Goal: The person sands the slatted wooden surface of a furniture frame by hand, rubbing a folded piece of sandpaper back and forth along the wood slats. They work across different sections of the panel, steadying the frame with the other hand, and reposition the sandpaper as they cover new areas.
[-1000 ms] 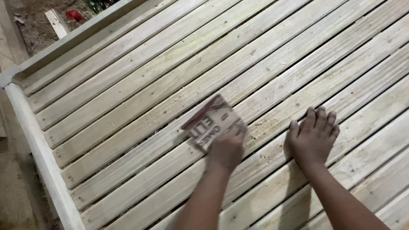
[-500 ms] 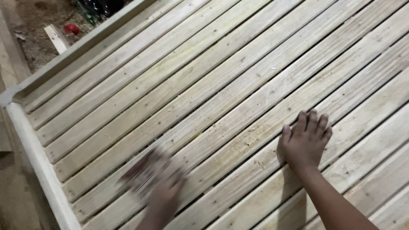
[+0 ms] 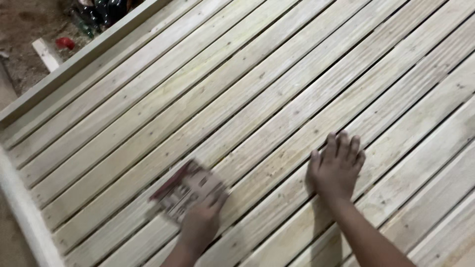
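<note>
Under the left hand [image 3: 200,222], a sheet of sandpaper [image 3: 185,193] lies pressed flat on the wooden slats [image 3: 257,99]; it is blurred, printed backing up, reaching out beyond the fingers [image 3: 217,200] toward the upper left. Those fingers lie spread on top of the sheet, pinning it, not curled around it. Well apart to the right, the right hand [image 3: 336,165] rests palm down on bare slats, fingers [image 3: 341,143] flat and close together, holding nothing. Far beyond the fingertips, at upper left, the frame rail [image 3: 74,69] borders the slats.
</note>
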Demonstrator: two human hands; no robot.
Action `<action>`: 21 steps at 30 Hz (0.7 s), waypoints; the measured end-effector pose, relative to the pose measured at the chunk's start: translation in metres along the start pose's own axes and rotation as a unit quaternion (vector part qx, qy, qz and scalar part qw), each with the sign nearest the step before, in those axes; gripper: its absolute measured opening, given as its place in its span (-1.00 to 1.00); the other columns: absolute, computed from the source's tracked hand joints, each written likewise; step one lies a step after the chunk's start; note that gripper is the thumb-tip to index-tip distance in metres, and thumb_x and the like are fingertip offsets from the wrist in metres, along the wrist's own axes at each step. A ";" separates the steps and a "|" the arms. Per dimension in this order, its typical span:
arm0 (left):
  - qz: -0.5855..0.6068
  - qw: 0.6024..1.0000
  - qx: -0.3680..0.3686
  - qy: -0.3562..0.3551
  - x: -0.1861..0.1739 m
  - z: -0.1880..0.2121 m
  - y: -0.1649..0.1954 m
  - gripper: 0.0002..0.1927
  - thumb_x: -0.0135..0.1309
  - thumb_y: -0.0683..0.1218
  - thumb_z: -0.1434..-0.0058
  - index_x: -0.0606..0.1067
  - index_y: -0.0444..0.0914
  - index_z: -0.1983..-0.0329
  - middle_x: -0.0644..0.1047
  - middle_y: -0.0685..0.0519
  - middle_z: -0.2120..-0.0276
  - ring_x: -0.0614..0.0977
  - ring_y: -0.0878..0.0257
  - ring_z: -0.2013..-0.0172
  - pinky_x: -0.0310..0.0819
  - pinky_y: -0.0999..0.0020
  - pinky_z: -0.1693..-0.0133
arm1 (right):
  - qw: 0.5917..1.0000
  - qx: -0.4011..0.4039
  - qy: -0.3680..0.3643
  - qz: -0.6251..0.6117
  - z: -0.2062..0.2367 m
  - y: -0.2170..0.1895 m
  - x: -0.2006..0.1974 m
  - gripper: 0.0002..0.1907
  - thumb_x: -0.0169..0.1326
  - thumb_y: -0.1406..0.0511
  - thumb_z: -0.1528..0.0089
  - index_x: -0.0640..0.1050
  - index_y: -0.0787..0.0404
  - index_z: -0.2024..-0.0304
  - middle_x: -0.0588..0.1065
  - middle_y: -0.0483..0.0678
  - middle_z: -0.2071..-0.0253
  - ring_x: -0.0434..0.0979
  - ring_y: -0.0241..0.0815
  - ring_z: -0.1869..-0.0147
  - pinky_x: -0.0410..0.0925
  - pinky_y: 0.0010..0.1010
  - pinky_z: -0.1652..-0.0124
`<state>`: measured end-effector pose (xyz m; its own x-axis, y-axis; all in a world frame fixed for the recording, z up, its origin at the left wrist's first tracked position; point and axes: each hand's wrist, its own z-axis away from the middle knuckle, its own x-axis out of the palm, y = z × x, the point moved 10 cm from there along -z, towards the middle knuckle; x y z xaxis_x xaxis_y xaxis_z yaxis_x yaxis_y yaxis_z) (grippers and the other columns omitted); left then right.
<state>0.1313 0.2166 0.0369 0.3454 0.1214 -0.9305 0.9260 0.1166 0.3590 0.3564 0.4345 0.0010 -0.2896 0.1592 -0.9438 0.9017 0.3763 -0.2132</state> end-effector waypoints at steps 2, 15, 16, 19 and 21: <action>-0.007 1.000 0.011 0.004 0.000 -0.003 0.001 -0.48 0.01 -0.30 -0.05 0.56 -0.22 -0.12 0.63 -0.11 0.03 0.67 -0.08 0.34 0.57 0.02 0.32 | 0.999 -0.001 0.001 0.032 0.001 -0.002 0.003 -0.31 -0.09 0.00 -0.34 0.33 0.24 -0.40 0.20 0.18 -0.48 0.00 0.30 -0.61 -0.10 0.24 -0.43; 0.020 0.993 0.090 0.080 0.023 -0.079 0.051 -0.36 0.04 -0.33 0.06 0.48 -0.31 -0.20 0.54 -0.19 -0.15 0.60 -0.17 0.01 0.51 -0.04 0.04 | 0.999 -0.010 0.034 -0.002 0.007 -0.004 -0.006 -0.37 -0.06 0.02 -0.33 0.37 0.22 -0.34 0.26 0.17 -0.42 0.08 0.28 -0.57 -0.02 0.25 -0.40; 0.009 0.988 0.109 0.113 0.003 -0.048 0.040 -0.34 0.02 -0.31 0.09 0.45 -0.34 -0.20 0.56 -0.15 -0.10 0.62 -0.17 -0.03 0.42 -0.15 -0.16 | 0.999 -0.008 0.034 -0.002 0.006 -0.006 -0.007 -0.37 -0.06 0.03 -0.32 0.37 0.23 -0.34 0.25 0.17 -0.42 0.08 0.28 -0.57 -0.02 0.25 -0.40; -0.005 0.999 -0.010 0.043 0.006 -0.012 -0.002 -0.50 0.05 -0.30 -0.07 0.55 -0.14 -0.11 0.62 -0.03 0.03 0.73 -0.03 0.18 0.60 0.14 0.16 | 0.999 -0.001 0.008 0.040 0.003 -0.007 -0.003 -0.35 -0.08 0.02 -0.31 0.35 0.23 -0.35 0.23 0.17 -0.43 0.06 0.28 -0.57 -0.03 0.25 -0.40; 0.004 1.000 -0.005 0.010 0.031 -0.037 0.010 -0.48 0.05 -0.29 -0.03 0.54 -0.21 -0.11 0.63 -0.05 0.07 0.68 -0.06 0.30 0.57 0.08 0.28 | 0.999 0.008 -0.004 0.053 0.001 -0.006 0.001 -0.33 -0.09 0.01 -0.29 0.34 0.23 -0.35 0.21 0.17 -0.44 0.03 0.27 -0.57 -0.06 0.26 -0.39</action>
<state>0.1455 0.2581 0.0148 0.3490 0.1420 -0.9263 0.9219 0.1254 0.3666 0.3512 0.4322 0.0007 -0.1892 0.1898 -0.9634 0.9320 0.3438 -0.1153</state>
